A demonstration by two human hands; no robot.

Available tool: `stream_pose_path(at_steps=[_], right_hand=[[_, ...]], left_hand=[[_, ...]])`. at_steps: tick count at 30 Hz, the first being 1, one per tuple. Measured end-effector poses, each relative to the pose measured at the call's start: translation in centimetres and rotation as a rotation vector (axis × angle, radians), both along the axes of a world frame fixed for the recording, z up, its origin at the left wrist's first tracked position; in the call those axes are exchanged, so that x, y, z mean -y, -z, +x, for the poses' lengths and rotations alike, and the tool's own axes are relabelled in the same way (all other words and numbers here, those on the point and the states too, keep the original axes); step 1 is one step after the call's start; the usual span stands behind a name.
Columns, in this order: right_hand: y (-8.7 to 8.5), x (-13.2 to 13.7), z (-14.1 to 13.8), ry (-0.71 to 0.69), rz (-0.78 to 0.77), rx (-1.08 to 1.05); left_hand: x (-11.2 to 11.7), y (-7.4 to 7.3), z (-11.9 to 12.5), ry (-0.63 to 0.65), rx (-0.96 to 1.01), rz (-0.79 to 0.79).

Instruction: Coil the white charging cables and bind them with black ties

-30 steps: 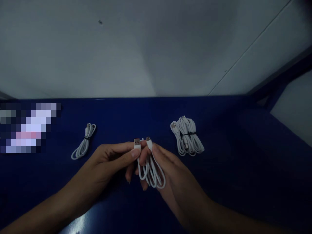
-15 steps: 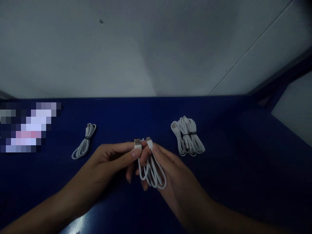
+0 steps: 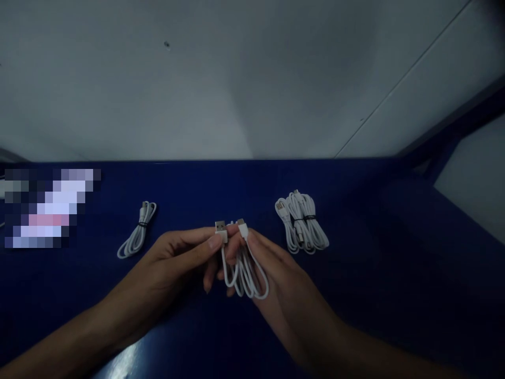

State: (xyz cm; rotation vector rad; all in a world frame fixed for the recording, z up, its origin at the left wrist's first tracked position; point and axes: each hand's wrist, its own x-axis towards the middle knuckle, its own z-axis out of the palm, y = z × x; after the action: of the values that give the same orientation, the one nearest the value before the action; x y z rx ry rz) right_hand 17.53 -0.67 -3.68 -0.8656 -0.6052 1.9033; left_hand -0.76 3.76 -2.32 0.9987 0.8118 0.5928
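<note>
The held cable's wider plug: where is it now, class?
In the head view, the wider plug is near the middle, pinched by the left hand, just left of the narrower plug.

One left hand (image 3: 169, 260) plus one right hand (image 3: 288, 273), two in all. Between the hands, one coiled white cable (image 3: 245, 273) with two ends showing: one wide plug (image 3: 220, 228), one narrower plug (image 3: 243, 229). Left of the hands, one bundled cable (image 3: 136, 236) with one black tie (image 3: 142, 225). Right of the hands, one cluster of white cables (image 3: 303, 223), at least two, exact number hidden by overlap. Beneath the hands, one worktop (image 3: 213, 189). Far left of the hands, one pixelated shape (image 3: 59, 208).
</note>
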Motion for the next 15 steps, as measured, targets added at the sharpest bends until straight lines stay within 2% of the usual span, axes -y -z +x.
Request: stream_pose_path(at_steps=[5,11,15], right_hand=[[-0.5,-0.3,0.4,-0.022,0.032,0.022],[-0.8,-0.3,0.9,0.120,0.184,0.078],[-1.1,-0.4,1.2,0.080,0.202,0.079]], left_hand=[[0.0,0.3,-0.4,-0.034,0.020,0.001],[-0.1,-0.3,-0.1,-0.111,0.097,-0.032],[-0.1,0.0,-0.2,-0.112,0.097,-0.021]])
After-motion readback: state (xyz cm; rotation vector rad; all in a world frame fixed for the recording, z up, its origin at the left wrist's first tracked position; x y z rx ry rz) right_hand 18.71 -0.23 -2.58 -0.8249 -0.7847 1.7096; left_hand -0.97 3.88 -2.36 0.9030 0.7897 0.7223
